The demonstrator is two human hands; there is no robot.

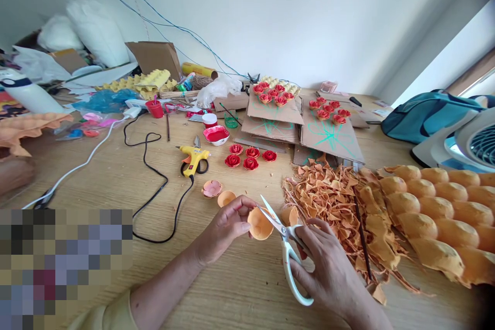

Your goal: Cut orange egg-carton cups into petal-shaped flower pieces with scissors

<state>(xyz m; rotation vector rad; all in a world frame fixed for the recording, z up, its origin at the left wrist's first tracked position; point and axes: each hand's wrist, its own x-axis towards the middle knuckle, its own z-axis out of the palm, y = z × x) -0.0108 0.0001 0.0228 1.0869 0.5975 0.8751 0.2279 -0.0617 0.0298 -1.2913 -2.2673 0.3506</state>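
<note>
Between its thumb and fingers, my left hand (228, 224) pinches an orange egg-carton cup (260, 227). A pair of scissors (288, 247) with white handles is in my right hand (328, 263), its blades parted at the cup's upper right rim. Just behind my left hand stands another orange cup (226, 198), with a pink-lined petal cup (212, 188) beside it. One more cut cup (290, 215) lies past the scissors. Farther back are several red paper-pulp roses (250, 163) on the table.
Orange scraps (325, 196) and an egg carton (441, 206) cover the right side. A yellow glue gun (192, 160) with a black cord stands left of the roses, near a dish of red paint (216, 135). Cardboard sheets (328, 136) bear more roses. A fan (460, 136) stands far right.
</note>
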